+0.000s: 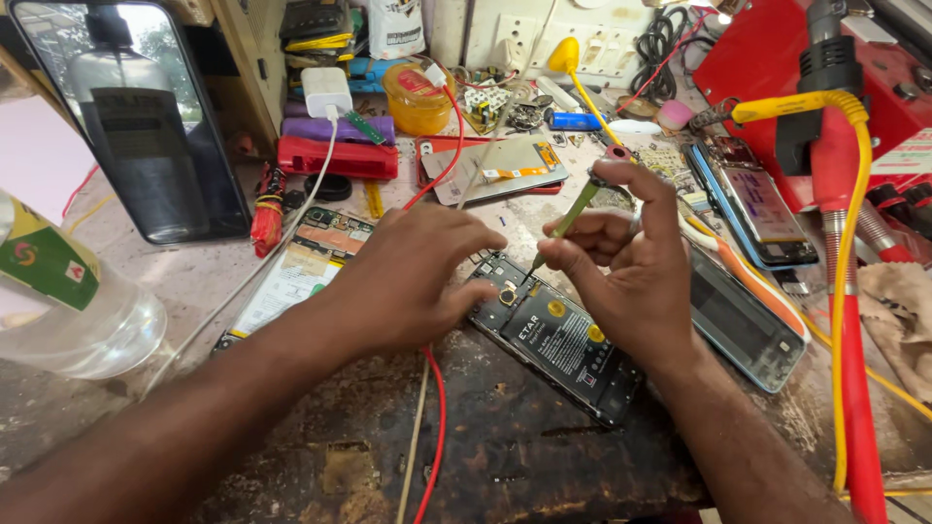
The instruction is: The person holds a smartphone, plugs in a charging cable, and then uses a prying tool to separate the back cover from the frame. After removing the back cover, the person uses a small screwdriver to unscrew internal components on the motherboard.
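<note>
An opened black phone (563, 340) with its back cover off lies on the worn workbench (505, 456), its battery and circuit board showing. My left hand (408, 281) rests on the phone's upper left end and steadies it. My right hand (631, 262) grips a small green-handled screwdriver (573, 213), index finger on its cap. The tip points down onto the phone's top section near the camera area.
Another opened phone (301, 267) lies to the left, with a clear plastic bottle (58, 301) at the left edge. More phones (757, 209) lie to the right beside red and yellow cables (845, 340). A white charger (325, 92), tools and parts crowd the back.
</note>
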